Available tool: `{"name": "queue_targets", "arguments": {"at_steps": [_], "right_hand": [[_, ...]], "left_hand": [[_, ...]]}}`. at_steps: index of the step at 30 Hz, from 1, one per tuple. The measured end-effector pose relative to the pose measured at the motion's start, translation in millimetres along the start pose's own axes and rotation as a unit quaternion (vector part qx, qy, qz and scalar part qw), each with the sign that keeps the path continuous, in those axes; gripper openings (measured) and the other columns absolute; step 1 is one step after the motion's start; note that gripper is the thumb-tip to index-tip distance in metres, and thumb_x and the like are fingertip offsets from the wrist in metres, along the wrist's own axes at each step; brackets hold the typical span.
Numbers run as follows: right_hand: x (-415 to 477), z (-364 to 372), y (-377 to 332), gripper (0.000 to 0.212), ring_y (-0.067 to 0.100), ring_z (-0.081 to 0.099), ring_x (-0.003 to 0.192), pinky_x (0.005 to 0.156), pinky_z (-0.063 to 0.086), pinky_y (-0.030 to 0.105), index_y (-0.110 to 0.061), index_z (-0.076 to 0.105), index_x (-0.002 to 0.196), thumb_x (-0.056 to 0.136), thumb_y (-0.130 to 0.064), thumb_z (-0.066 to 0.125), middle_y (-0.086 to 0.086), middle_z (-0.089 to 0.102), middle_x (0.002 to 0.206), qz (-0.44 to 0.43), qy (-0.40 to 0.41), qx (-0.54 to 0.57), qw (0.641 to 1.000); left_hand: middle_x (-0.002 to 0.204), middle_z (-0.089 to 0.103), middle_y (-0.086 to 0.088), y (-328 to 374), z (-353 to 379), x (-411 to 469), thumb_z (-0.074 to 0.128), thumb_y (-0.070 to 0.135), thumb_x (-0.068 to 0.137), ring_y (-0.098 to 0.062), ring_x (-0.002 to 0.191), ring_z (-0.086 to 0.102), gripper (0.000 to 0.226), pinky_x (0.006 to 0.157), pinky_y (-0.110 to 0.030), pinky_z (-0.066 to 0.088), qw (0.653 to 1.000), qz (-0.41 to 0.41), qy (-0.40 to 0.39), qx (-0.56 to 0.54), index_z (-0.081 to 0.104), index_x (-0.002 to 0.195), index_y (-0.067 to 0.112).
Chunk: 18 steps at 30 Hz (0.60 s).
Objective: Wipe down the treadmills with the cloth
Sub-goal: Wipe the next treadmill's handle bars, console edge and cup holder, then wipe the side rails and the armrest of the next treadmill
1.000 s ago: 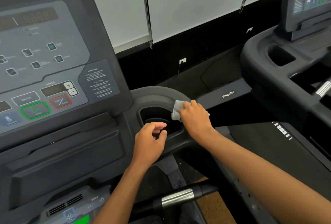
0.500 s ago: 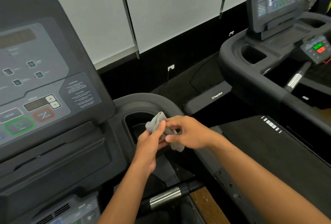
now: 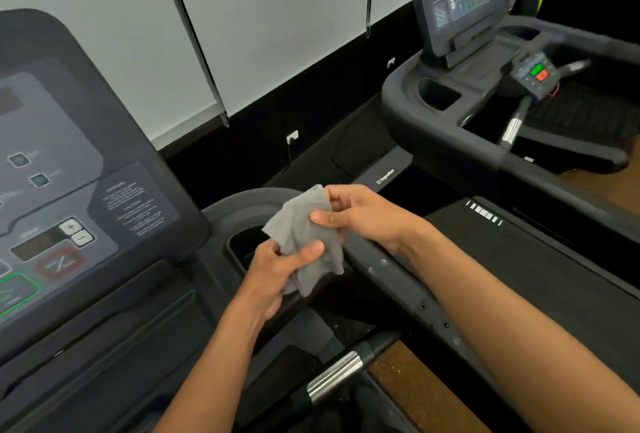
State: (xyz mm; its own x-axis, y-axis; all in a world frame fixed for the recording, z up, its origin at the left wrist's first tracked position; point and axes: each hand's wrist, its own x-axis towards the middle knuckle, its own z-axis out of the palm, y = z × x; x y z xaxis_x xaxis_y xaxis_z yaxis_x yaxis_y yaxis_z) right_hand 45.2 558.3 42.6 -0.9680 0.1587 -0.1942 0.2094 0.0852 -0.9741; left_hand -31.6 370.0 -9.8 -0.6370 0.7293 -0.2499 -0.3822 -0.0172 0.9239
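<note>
A grey cloth (image 3: 304,235) hangs spread between both hands above the cup holder (image 3: 242,242) of the near treadmill (image 3: 104,294). My left hand (image 3: 277,273) pinches its lower part between thumb and fingers. My right hand (image 3: 363,214) grips its upper right edge. The cloth is lifted clear of the treadmill surface. The near treadmill's console panel (image 3: 69,190) fills the left of the view. A second treadmill (image 3: 450,114) stands at the upper right.
A chrome-banded handlebar (image 3: 336,380) crosses below my hands. The dark side rail (image 3: 398,276) runs under my right wrist. A white wall with a black base and a small socket (image 3: 292,136) lies behind. Wooden floor (image 3: 415,391) shows between the machines.
My right hand lifted the cloth off the cup holder rim, my left hand came up and took hold too, and the cloth is now opened out between them. The view shifted right.
</note>
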Motion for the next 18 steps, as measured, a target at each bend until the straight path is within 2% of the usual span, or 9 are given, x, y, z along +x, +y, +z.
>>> {"name": "queue_targets", "arguments": {"at_steps": [3, 4, 6, 8, 11, 13, 15, 16, 18], "right_hand": [[8, 2, -18, 0.035, 0.028, 0.068, 0.089, 0.074, 0.055, 0.037, 0.008, 0.062, 0.115, 0.095, -0.019, 0.073, 0.028, 0.072, 0.103, 0.001, 0.019, -0.015, 1.0], [11, 2, -22, 0.033, 0.026, 0.07, 0.087, 0.077, 0.057, 0.038, 0.005, 0.065, 0.112, 0.094, -0.021, 0.075, 0.026, 0.073, 0.102, 0.004, 0.039, -0.031, 0.999], [17, 0, -23, 0.027, 0.016, 0.074, 0.083, 0.081, 0.061, 0.037, -0.007, 0.071, 0.104, 0.09, -0.028, 0.079, 0.012, 0.077, 0.088, 0.01, 0.09, -0.098, 0.991], [18, -4, -17, 0.029, 0.009, 0.074, 0.087, 0.084, 0.061, 0.035, -0.02, 0.073, 0.105, 0.086, -0.039, 0.081, -0.005, 0.078, 0.087, 0.028, 0.145, -0.153, 0.977], [4, -16, -3, 0.037, 0.004, 0.067, 0.097, 0.08, 0.052, 0.021, -0.026, 0.07, 0.117, 0.087, -0.045, 0.079, -0.012, 0.073, 0.103, 0.055, 0.22, -0.185, 0.956], [-13, -27, 12, 0.035, 0.001, 0.066, 0.097, 0.083, 0.05, 0.021, -0.026, 0.071, 0.116, 0.088, -0.045, 0.077, -0.012, 0.073, 0.103, 0.069, 0.238, -0.188, 0.95], [-33, -36, 31, 0.029, 0.0, 0.066, 0.095, 0.084, 0.05, 0.022, -0.028, 0.074, 0.11, 0.088, -0.046, 0.076, -0.013, 0.073, 0.1, 0.093, 0.243, -0.212, 0.942], [-43, -41, 40, 0.026, -0.001, 0.066, 0.092, 0.082, 0.049, 0.02, -0.029, 0.075, 0.107, 0.088, -0.046, 0.076, -0.013, 0.074, 0.097, 0.106, 0.253, -0.221, 0.936], [-63, -50, 57, 0.02, -0.003, 0.066, 0.089, 0.076, 0.047, 0.017, -0.03, 0.077, 0.102, 0.089, -0.046, 0.075, -0.015, 0.074, 0.093, 0.129, 0.284, -0.221, 0.924]], "left_hand": [[0.132, 0.07, -0.023, 11, 0, 6, 0.092, 0.031, 0.074, -0.036, 0.118, 0.07, 0.057, 0.098, -0.049, 0.059, 0.99, -0.039, -0.066, -0.123, 0.075, 0.124, 0.012], [0.133, 0.069, -0.021, 15, 2, 8, 0.086, 0.029, 0.08, -0.034, 0.119, 0.07, 0.048, 0.098, -0.048, 0.059, 0.985, -0.05, -0.077, -0.146, 0.076, 0.124, 0.013], [0.132, 0.071, -0.017, 25, 2, 14, 0.065, 0.027, 0.098, -0.03, 0.118, 0.071, 0.03, 0.098, -0.045, 0.06, 0.983, -0.058, -0.076, -0.155, 0.077, 0.122, 0.013], [0.132, 0.072, -0.015, 36, -4, 25, 0.054, 0.028, 0.106, -0.027, 0.118, 0.072, 0.032, 0.106, -0.047, 0.055, 0.989, -0.054, -0.059, -0.126, 0.076, 0.123, 0.013], [0.127, 0.075, -0.009, 54, -23, 53, 0.065, 0.028, 0.101, -0.025, 0.12, 0.071, 0.034, 0.112, -0.05, 0.049, 0.999, -0.025, 0.023, -0.039, 0.069, 0.131, 0.012], [0.115, 0.079, -0.009, 63, -37, 73, 0.076, 0.033, 0.092, -0.026, 0.11, 0.075, 0.032, 0.105, -0.052, 0.055, 0.994, 0.01, 0.091, 0.052, 0.076, 0.116, 0.012], [0.11, 0.08, -0.012, 64, -45, 91, 0.084, 0.048, 0.078, -0.026, 0.102, 0.076, 0.039, 0.097, -0.056, 0.059, 0.961, 0.058, 0.154, 0.223, 0.081, 0.098, 0.015], [0.119, 0.078, -0.009, 59, -46, 99, 0.081, 0.054, 0.078, -0.024, 0.107, 0.074, 0.045, 0.098, -0.054, 0.058, 0.927, 0.082, 0.157, 0.332, 0.082, 0.104, 0.017], [0.152, 0.058, 0.005, 35, -40, 108, 0.065, 0.062, 0.089, -0.02, 0.139, 0.055, 0.059, 0.113, -0.048, 0.047, 0.82, 0.112, 0.087, 0.554, 0.071, 0.133, 0.023]]}}
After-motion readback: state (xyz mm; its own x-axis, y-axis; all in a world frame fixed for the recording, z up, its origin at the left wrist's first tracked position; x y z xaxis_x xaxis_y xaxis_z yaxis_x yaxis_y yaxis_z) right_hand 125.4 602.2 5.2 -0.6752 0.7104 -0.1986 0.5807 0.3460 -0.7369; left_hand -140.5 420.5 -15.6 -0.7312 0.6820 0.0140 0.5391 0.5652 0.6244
